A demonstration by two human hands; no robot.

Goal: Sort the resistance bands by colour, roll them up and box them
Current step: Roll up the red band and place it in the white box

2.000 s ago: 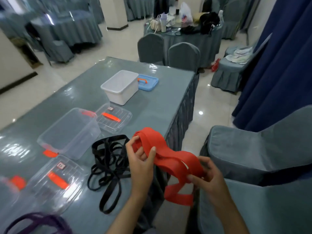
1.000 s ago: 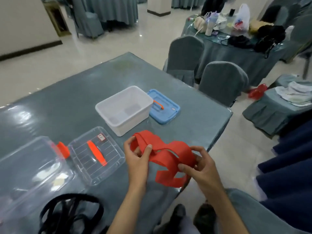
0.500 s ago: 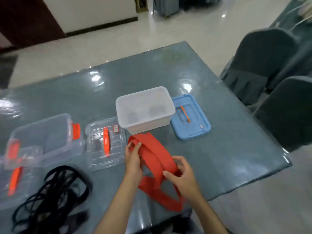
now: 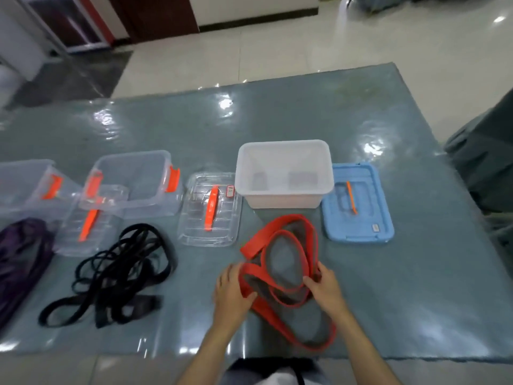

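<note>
A: Rolling comes next, I think. Start at one end of the wide red rubber band (image 4: 280,262) and wind it tight and flat, so it fits the empty white plastic box (image 4: 284,173) at 12 o'clock from it.

B: What are the hands doing?

A: The left hand (image 4: 231,291) curls its thumb and fingers round the band's left side. The right hand (image 4: 323,286) pinches its right side.

B: Where is the band?

A: On the shiny grey-blue table (image 4: 277,115), near the front edge. It lies in loose, floppy loops, not rolled yet.

B: And the others?

A: The tangled thin black bands (image 4: 116,270) are at 9 o'clock from it. The purple bands (image 4: 19,254) lie further that way.
</note>
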